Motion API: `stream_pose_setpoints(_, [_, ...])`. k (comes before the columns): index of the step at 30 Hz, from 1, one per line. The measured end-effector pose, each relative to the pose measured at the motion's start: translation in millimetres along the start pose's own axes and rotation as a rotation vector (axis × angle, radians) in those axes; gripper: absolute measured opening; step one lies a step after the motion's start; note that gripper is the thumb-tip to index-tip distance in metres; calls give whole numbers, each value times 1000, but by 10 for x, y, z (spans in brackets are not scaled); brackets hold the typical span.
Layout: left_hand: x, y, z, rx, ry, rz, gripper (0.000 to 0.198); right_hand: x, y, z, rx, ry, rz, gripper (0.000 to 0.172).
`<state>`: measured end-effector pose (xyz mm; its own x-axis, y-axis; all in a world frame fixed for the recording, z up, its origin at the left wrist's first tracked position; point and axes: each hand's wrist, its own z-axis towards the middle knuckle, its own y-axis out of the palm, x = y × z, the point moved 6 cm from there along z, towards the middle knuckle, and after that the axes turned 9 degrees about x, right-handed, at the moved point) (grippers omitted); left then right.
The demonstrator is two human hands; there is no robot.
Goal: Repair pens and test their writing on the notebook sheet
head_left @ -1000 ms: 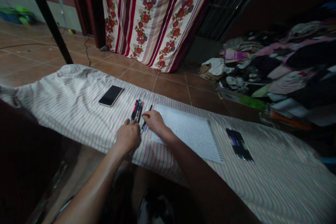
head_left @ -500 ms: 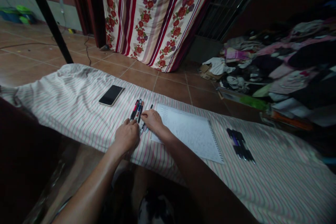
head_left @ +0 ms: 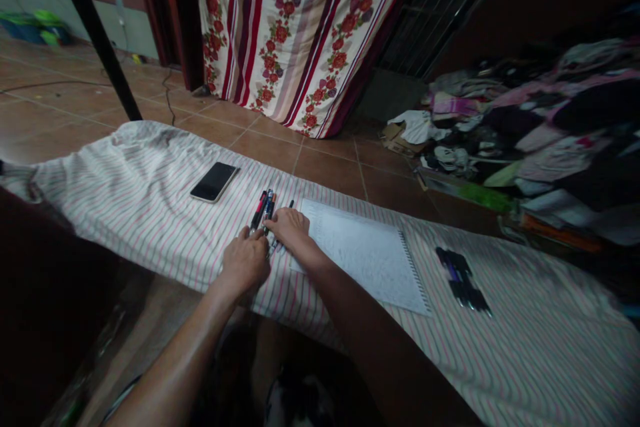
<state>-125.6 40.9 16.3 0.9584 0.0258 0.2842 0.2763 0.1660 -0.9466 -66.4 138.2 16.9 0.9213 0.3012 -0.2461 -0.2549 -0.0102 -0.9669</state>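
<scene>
A small row of pens (head_left: 259,210), one with a red barrel, lies on the striped cloth (head_left: 150,197). My left hand (head_left: 246,257) rests at their near ends, its fingers curled and closed against them. From the right, my right hand (head_left: 291,225) reaches over with thumb and fingers pinched at the row's right side, on a pen mostly covered by the fingers. One dark pen (head_left: 291,204) pokes out beyond that hand, slightly apart from the others. Beside it lies a spiral notebook (head_left: 363,257), its white page up, partly under my right forearm.
A phone (head_left: 215,183) lies left of the pens. Several dark pens (head_left: 463,280), one purple, sit right of the notebook. Beyond the cloth are a tiled floor (head_left: 330,163), a flowered curtain (head_left: 305,33) and a heap of clothes (head_left: 530,127). A black pole (head_left: 95,33) slants at left.
My right hand has shifted slightly left, closer over the row of pens. My left hand stays at their near ends. The view has drifted a little.
</scene>
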Motion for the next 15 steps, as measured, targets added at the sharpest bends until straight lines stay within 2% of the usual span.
stream_pose_setpoints(8, [-11,-19,5,16,-5,-7,28,20,28,73,-41,139,52,29])
stream_pose_setpoints(15, [-21,-22,8,17,-31,-41,26,174,24,198,-81,225,214,29])
